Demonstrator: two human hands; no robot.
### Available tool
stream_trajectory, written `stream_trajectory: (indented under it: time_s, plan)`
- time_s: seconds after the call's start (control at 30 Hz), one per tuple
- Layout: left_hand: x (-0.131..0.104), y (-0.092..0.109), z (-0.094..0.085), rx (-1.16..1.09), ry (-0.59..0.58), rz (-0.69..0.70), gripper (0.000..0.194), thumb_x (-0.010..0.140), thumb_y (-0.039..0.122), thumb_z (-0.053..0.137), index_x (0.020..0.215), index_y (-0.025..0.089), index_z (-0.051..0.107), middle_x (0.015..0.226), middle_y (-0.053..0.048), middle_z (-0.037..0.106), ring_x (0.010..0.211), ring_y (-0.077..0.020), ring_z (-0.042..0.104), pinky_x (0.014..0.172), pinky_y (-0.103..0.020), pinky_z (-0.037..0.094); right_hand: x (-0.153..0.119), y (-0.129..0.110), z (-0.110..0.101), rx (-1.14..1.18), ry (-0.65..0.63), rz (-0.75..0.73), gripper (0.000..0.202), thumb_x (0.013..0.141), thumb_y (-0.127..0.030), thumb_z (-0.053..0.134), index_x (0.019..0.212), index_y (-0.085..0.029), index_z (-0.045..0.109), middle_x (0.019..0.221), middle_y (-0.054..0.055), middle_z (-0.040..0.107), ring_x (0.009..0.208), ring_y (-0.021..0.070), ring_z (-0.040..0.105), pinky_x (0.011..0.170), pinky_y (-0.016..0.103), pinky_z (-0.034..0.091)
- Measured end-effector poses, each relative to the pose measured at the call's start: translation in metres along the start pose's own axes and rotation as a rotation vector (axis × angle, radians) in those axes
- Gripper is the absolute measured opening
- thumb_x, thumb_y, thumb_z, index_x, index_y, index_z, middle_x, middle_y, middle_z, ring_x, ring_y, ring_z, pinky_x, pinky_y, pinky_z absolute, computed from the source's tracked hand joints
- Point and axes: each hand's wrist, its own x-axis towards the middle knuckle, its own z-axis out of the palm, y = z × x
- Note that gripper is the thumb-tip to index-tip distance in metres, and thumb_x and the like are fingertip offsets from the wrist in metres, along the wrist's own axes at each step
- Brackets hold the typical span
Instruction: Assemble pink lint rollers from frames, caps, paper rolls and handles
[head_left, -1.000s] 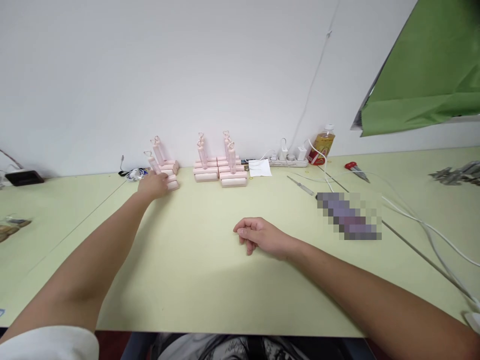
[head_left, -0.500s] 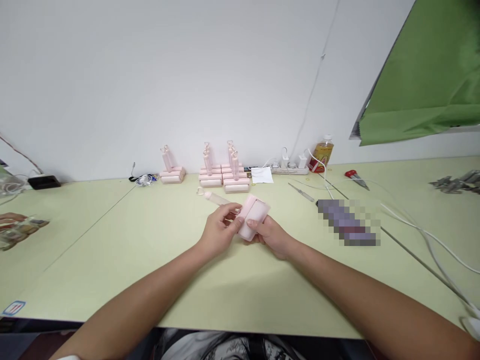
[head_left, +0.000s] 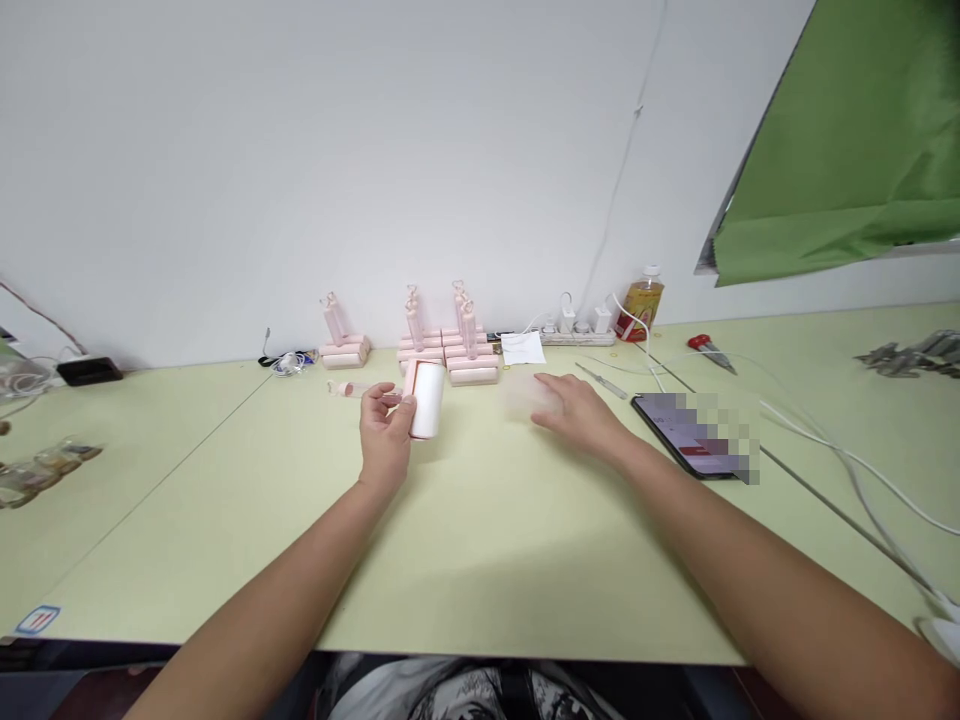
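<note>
My left hand (head_left: pixel 386 430) is closed on a pink case (head_left: pixel 426 400) whose white inside faces right. A clear pink tube (head_left: pixel 352 389) with a ring at its end sticks out to the left of that hand's fingers. To the right, my right hand (head_left: pixel 574 410) grips a thin translucent pale piece (head_left: pixel 531 398), blurred by motion. Behind them, near the wall, stand several pink cases (head_left: pixel 472 372) with upright pink tubes (head_left: pixel 469 330) on top. Another pink case (head_left: pixel 344 352) with tubes is farther left.
A phone (head_left: pixel 694 435) lies on the right, near a thin pointed tool (head_left: pixel 601 381) and a red-handled tool (head_left: pixel 711 352). At the back are a white paper (head_left: pixel 523 348), a power strip (head_left: pixel 581 338) and a bottle (head_left: pixel 641 303). White cables cross the right side.
My hands have moved apart. The pale piece has come away from the case with my right hand, while my left hand has carried the case and the tube leftward.
</note>
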Motion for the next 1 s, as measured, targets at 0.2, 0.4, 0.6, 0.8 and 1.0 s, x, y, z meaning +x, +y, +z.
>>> stream_trajectory:
  time_s: [0.2, 0.4, 0.6, 0.8, 1.0]
  plan:
    - [-0.011, -0.005, 0.006, 0.032, -0.172, -0.083, 0.045, 0.069, 0.039, 0.074, 0.104, 0.023, 0.051, 0.089, 0.002, 0.044, 0.056, -0.0055, 0.048, 0.043, -0.017, 0.044, 0.009, 0.031, -0.006, -0.160, -0.240, -0.035, 0.065, 0.076, -0.028, 0.061, 0.139, -0.021, 0.049, 0.131, 0.013, 0.054, 0.121, 0.0341, 0.047, 0.100, 0.044, 0.039]
    - [-0.027, -0.007, 0.015, 0.008, -0.268, -0.116, 0.045, 0.070, 0.041, 0.075, 0.104, 0.022, 0.052, 0.091, 0.002, 0.045, 0.053, -0.0034, 0.048, 0.044, -0.018, 0.043, -0.005, -0.009, 0.001, 0.097, 0.181, -0.062, 0.054, 0.080, -0.040, 0.061, 0.129, -0.018, 0.055, 0.128, 0.014, 0.059, 0.121, 0.0338, 0.049, 0.103, 0.051, 0.035]
    - [-0.052, -0.005, 0.022, -0.050, -0.603, -0.211, 0.075, 0.077, 0.038, 0.072, 0.141, 0.029, 0.034, 0.123, -0.009, 0.050, 0.085, -0.0159, 0.065, 0.068, -0.028, 0.053, -0.033, -0.056, 0.023, 0.876, -0.150, 0.045, 0.063, 0.080, -0.047, 0.063, 0.133, -0.021, 0.042, 0.097, 0.007, 0.067, 0.079, 0.0211, 0.064, 0.059, 0.031, 0.052]
    - [-0.056, -0.005, 0.014, 0.428, -0.839, -0.037, 0.039, 0.086, 0.033, 0.059, 0.123, 0.021, 0.060, 0.101, -0.009, 0.067, 0.084, -0.0192, 0.062, 0.074, -0.032, 0.049, -0.020, -0.038, 0.000, 0.795, -0.417, 0.327, 0.030, 0.078, -0.037, 0.063, 0.103, -0.022, 0.055, 0.072, 0.002, 0.063, 0.056, 0.0168, 0.059, 0.037, 0.022, 0.042]
    - [-0.048, 0.000, 0.012, 0.833, -0.774, 0.399, 0.027, 0.083, 0.032, 0.059, 0.106, 0.022, 0.068, 0.093, -0.009, 0.062, 0.089, -0.0252, 0.056, 0.075, -0.037, 0.045, -0.017, -0.026, -0.001, 0.738, -0.577, 0.322, 0.029, 0.074, -0.032, 0.069, 0.096, -0.021, 0.053, 0.070, 0.001, 0.062, 0.059, 0.0178, 0.061, 0.040, 0.023, 0.047]
